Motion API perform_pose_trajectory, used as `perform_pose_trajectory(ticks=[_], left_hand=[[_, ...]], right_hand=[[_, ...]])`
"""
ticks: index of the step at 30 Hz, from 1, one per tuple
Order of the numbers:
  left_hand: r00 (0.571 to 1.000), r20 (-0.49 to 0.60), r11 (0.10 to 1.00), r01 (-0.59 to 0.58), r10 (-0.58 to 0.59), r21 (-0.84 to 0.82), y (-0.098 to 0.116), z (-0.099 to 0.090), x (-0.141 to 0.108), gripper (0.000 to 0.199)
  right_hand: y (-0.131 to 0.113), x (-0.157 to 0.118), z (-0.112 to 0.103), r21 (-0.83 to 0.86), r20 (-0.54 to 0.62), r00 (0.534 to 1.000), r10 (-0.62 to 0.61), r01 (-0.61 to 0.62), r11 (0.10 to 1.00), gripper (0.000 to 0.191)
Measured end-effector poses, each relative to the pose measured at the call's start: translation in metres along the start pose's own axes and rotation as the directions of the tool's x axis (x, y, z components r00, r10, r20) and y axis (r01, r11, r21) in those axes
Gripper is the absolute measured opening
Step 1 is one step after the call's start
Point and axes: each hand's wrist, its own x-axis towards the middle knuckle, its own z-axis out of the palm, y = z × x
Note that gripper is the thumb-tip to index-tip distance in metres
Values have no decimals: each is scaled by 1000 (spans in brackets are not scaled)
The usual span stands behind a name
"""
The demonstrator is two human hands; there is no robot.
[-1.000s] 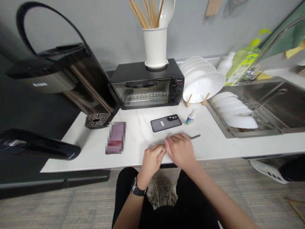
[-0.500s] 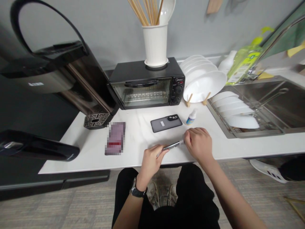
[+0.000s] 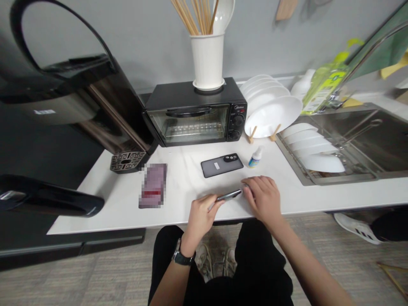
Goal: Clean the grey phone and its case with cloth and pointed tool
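My left hand, with a watch on its wrist, pinches the near end of a thin, dark, shiny phone-like object held tilted over the counter's front edge. Close to that object's right end is my right hand, its fingers bent together; a small piece seems to show at the fingertips, too small to name. Beyond the hands a dark phone case lies flat on the white counter. To its right a small white bottle with a blue label stands upright. A blurred-out purple item lies farther left.
Behind are a black toaster oven with a white cup of chopsticks on top, and white plates in a rack. A black appliance stands left, a steel sink right. Another person's shoe shows at lower right.
My right hand has turned and its fingers have loosened from a fist, leaving the right end of the held object more visible. My left hand keeps its hold. The view has shifted slightly.
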Motion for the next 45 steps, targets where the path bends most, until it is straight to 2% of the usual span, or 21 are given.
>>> perform_pose_trajectory(ticks=[3,5,8,11,14,17,21,23,26,28,31,32,34,36,38,42,43,45], left_hand=[[1000,-11,1000,-14,14,-25,3,0,0,16],[1000,-7,999,-28,27,-36,4,0,0,15],[999,5,999,-43,43,-18,3,0,-1,14],[998,-37,997,-55,57,56,-4,2,-3,26],[995,-71,994,-70,76,88,-9,4,-4,31],[998,-26,997,-62,63,55,-7,2,-4,23],[999,27,998,-43,44,-45,4,-1,-1,17],[999,15,997,-49,50,-60,8,-2,1,18],[998,5,997,-61,61,-40,8,0,1,18],[998,-1,998,-63,63,2,4,2,-1,16],[997,-39,994,-60,64,91,-5,5,-4,24],[996,-54,992,-61,67,112,-7,6,-5,27],[995,-60,990,-67,74,123,-9,6,-7,29],[997,-16,994,-73,75,84,-7,4,-6,27],[998,27,998,-65,65,6,-1,2,-4,26],[999,29,995,-39,42,-88,7,-2,-1,20],[999,25,996,-36,38,-85,7,-1,0,19],[999,14,998,-36,37,-54,6,0,0,18]], right_hand=[[18,7,-8,-1,-40,995,92,-93,996,34],[10,11,-7,-15,-53,992,111,-112,994,34],[-27,17,2,1,-17,997,81,-81,997,32],[-70,16,16,75,75,996,-42,36,997,25],[-89,7,27,86,97,978,-186,178,980,36],[-69,-6,23,13,68,981,-181,181,983,42],[-17,-5,0,-45,16,1000,15,-15,999,27],[-1,5,-9,-115,-3,992,124,-124,986,31],[-8,23,-11,-207,-51,975,218,-224,952,36],[-31,29,-3,-177,-12,982,186,-185,967,37],[-73,23,16,11,116,992,-47,46,999,26],[-83,17,22,65,110,984,-140,134,989,27],[-91,3,29,88,72,975,-209,203,975,37],[-79,-7,27,48,25,986,-166,164,985,39],[-52,-9,18,10,-14,998,-65,65,998,32],[-1,6,-6,-102,-44,988,148,-152,983,32],[3,10,-9,-138,-61,980,192,-198,970,33],[-7,17,-8,-166,-89,967,238,-250,954,33]])
